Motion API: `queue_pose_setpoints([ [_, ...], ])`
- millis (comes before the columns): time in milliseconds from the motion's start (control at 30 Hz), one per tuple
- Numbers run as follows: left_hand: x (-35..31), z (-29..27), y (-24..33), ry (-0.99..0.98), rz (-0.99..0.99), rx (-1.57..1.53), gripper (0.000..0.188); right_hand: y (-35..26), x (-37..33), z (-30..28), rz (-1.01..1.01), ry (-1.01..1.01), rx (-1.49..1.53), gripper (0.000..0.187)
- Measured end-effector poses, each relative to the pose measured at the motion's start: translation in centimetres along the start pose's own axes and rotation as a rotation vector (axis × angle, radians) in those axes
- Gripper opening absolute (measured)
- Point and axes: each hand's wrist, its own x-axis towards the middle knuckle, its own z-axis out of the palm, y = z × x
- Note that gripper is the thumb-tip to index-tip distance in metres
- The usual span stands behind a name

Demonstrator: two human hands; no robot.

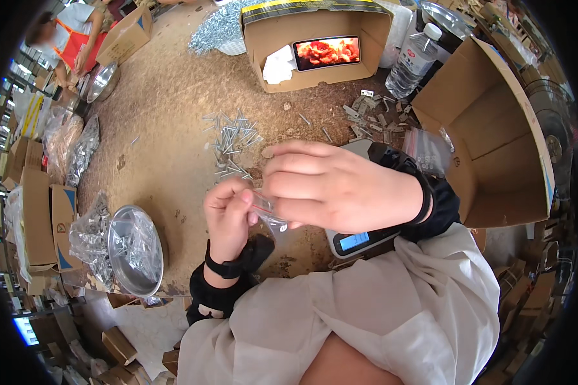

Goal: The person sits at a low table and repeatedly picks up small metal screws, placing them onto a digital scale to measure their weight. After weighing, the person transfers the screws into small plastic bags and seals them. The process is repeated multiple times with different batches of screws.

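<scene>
My left hand (pixel 228 208) pinches a small clear zip bag (pixel 276 222) with a red line along its mouth, between thumb and forefinger. A small shiny piece shows inside the bag. My right hand (pixel 340 186) reaches across from the right, back upward, its lower fingers closed at the bag's mouth; its fingertips are partly hidden. Beyond my hands lies a loose pile of screws (pixel 232 142). Under my right forearm sits a digital scale (pixel 355 242) with a lit blue display, mostly covered by the arm.
Small metal plates (pixel 376 122) and clear bags (pixel 426 151) lie at right beside an open carton (pixel 488 135). A box holding a phone (pixel 327 52) stands at the back, near a water bottle (pixel 414 61). Left is a metal bowl (pixel 162 263) with bagged hardware. Another person (pixel 77 38) works far left.
</scene>
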Motion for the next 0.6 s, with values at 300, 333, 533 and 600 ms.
queue_pose_setpoints([
  [300,-0.2,2.7,-0.1,-0.086,-0.201,0.025,0.049,2.9,0.0,0.1,0.062,-0.040,0.254,0.031],
  [333,-0.1,2.6,-0.2,-0.035,-0.245,0.027,0.048,4.2,-0.4,-0.1,0.095,-0.050,0.337,0.033],
  [533,1.2,2.8,-0.4,-0.004,-0.006,0.131,0.044,19.7,-10.9,0.0,0.979,0.111,-0.346,0.042],
  [600,1.0,2.6,-1.1,-0.026,0.027,0.205,0.045,21.3,-13.4,1.1,0.995,0.036,-0.382,0.045],
])
